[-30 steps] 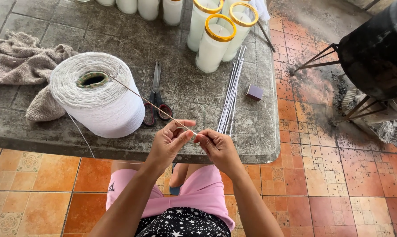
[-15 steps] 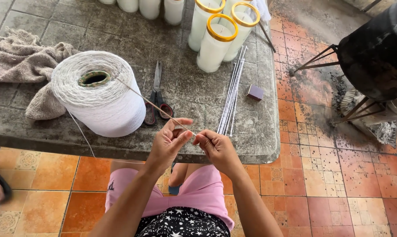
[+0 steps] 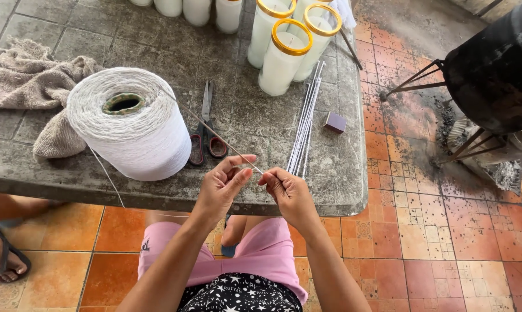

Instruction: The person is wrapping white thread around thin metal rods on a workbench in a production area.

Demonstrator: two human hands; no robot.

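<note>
My left hand [image 3: 221, 188] and my right hand [image 3: 290, 193] meet over the front edge of a grey stone table [image 3: 342, 190]. Between their fingertips they pinch a thin stick [image 3: 223, 138] that slants up to the left, towards a big spool of white string [image 3: 131, 124]. A strand of that string hangs down over the table edge. Red-handled scissors [image 3: 206, 130] lie just beyond my left hand. A bundle of thin white sticks [image 3: 304, 124] lies beyond my right hand.
Tall white candles with yellow rims [image 3: 284, 55] stand at the back, a beige cloth [image 3: 32, 84] at the left, a small purple block [image 3: 335, 122] at the right. A black pot on a metal stand [image 3: 492, 75] sits on the tiled floor. Another person's sandalled foot [image 3: 1, 257] shows at left.
My hands have stayed together on the stick, the fingers shifting slightly along it. A sandalled foot has come into view at the lower left.
</note>
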